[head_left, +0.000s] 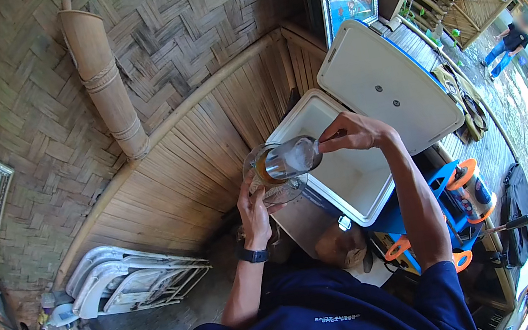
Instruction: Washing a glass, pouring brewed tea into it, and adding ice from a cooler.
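Observation:
My left hand (255,212) is wrapped around the lower left side of a clear glass vessel (287,190), wide and round, with something amber inside. At the vessel's mouth a silvery, see-through cup (291,159) lies tilted, its inside whitish at the right end. The fingers of my right hand (353,132) are pinched together at that whitish end of the cup. Whether they grip the rim or something small there is hard to tell. Both hands are above the near left edge of an open cooler box (361,194) with a white inside.
The cooler's white lid (380,84) is tipped back to the right. Blue gear with orange wheels (467,173) stands beside my right arm. Folded white chairs (124,274) lean at the left. A woven bamboo wall (204,27) rises in front. A person (510,45) is outside, far right.

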A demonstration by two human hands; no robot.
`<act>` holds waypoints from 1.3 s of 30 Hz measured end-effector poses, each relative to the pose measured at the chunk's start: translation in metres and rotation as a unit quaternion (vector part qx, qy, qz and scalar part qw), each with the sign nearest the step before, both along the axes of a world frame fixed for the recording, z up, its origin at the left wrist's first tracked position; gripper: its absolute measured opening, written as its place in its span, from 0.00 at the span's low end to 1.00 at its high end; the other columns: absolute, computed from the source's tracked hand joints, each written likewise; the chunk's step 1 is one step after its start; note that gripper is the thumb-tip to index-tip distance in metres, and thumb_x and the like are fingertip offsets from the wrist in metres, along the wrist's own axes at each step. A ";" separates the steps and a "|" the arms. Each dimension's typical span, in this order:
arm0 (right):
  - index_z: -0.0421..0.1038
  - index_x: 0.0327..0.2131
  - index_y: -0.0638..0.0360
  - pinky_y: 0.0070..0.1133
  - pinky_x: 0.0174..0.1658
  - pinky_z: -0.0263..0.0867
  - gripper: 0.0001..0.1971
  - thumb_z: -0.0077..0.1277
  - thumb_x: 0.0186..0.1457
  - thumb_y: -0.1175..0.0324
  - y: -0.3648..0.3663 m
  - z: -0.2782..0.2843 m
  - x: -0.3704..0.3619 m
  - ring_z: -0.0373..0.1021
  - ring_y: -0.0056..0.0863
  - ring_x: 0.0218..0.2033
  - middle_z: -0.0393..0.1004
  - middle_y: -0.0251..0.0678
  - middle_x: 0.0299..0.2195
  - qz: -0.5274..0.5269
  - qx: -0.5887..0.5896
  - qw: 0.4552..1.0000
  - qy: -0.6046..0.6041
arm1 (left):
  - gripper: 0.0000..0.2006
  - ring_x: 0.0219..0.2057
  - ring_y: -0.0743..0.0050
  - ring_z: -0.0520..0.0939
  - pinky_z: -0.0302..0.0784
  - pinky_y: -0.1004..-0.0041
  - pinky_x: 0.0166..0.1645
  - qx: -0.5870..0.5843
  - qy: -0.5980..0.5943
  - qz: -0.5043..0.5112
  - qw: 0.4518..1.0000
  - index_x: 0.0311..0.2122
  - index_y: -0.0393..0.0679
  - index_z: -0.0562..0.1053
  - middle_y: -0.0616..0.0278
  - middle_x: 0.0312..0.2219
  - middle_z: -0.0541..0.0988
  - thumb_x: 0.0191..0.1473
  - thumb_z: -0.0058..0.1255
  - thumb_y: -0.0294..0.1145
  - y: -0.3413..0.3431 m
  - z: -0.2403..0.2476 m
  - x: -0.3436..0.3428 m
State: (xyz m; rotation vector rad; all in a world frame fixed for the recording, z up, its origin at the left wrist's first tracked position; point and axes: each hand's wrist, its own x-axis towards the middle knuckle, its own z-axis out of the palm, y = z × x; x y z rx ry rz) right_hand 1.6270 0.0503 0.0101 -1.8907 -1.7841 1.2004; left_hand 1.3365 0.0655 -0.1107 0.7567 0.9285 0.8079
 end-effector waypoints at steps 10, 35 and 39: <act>0.82 0.39 0.52 0.27 0.40 0.70 0.19 0.60 0.50 0.51 0.019 0.031 -0.031 0.77 0.31 0.33 0.82 0.36 0.34 0.050 -0.006 0.989 -0.136 | 0.22 0.33 0.59 0.85 0.87 0.72 0.28 0.007 0.001 0.009 1.000 0.62 0.43 0.58 0.53 0.47 0.76 0.64 0.39 0.27 -0.009 0.003 -0.009; 0.83 0.35 0.48 0.31 0.44 0.62 0.18 0.60 0.44 0.50 0.025 0.070 -0.070 0.74 0.35 0.38 0.80 0.38 0.29 0.067 -0.007 0.958 -0.278 | 0.20 0.35 0.54 0.85 0.87 0.69 0.28 0.028 -0.004 0.025 0.999 0.60 0.44 0.61 0.50 0.45 0.78 0.63 0.41 0.28 -0.016 -0.007 -0.007; 0.83 0.33 0.50 0.31 0.43 0.62 0.17 0.60 0.41 0.53 0.025 0.082 -0.077 0.74 0.37 0.34 0.79 0.41 0.25 0.066 0.014 0.950 -0.304 | 0.21 0.35 0.53 0.85 0.87 0.68 0.28 0.027 -0.013 0.027 0.999 0.61 0.45 0.61 0.50 0.45 0.77 0.63 0.42 0.28 -0.016 -0.009 -0.007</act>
